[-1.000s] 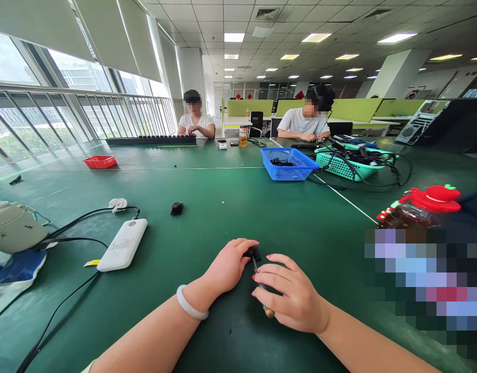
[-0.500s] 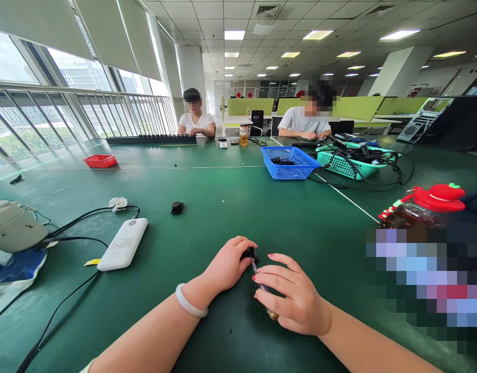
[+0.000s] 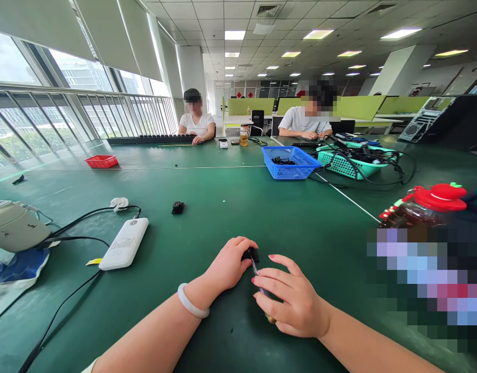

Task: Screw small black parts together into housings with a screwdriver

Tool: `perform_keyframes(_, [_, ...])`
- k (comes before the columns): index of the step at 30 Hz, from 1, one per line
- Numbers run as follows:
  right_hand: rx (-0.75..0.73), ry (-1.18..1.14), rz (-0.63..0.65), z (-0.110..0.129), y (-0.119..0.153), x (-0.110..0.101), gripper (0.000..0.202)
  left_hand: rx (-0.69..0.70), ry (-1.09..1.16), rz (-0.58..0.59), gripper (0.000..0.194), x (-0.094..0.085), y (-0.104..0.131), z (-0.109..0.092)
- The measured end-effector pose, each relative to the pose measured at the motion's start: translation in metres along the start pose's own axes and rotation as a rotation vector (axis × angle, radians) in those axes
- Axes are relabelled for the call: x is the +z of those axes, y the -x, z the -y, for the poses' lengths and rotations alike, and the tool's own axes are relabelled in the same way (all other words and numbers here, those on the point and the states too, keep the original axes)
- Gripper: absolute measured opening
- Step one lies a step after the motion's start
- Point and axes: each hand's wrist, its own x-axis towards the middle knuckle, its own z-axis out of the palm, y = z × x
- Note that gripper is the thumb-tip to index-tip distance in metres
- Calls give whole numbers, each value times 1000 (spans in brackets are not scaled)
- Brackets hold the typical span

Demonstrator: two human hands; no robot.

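My left hand point(image 3: 229, 264) is closed around a small black part point(image 3: 251, 254), holding it down at the green tabletop. The part is mostly covered by my fingers, so its exact kind is hard to make out. Between the fingertips of my right hand point(image 3: 291, 298) is a slim screwdriver point(image 3: 256, 269) with a gold-coloured end. It slants up and away from my palm, and its tip meets the black part. Much of the handle is hidden behind my fingers. A similar small black piece point(image 3: 178, 207) lies apart on the table, farther off to the left.
A white power bank point(image 3: 124, 243) with black cables lies on the left. Farther off are a red tray point(image 3: 101, 161), a blue basket point(image 3: 291, 171) and a green basket point(image 3: 351, 168) of cables. A red-lidded bottle point(image 3: 425, 212) stands right. Two people sit across the table.
My right hand and the screwdriver have shifted only slightly, the tip still at the black part. At the far side, one person's hand has moved a little to the right and down.
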Motion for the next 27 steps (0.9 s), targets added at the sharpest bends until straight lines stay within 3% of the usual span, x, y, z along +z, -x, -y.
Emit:
perform_keyframes(17, [60, 18, 1, 0, 1, 2, 18, -4, -22, 10, 36, -1, 1, -1])
perform_keyframes(27, [31, 34, 71, 1, -3, -2, 21, -38, -4, 9, 38, 0, 0, 0])
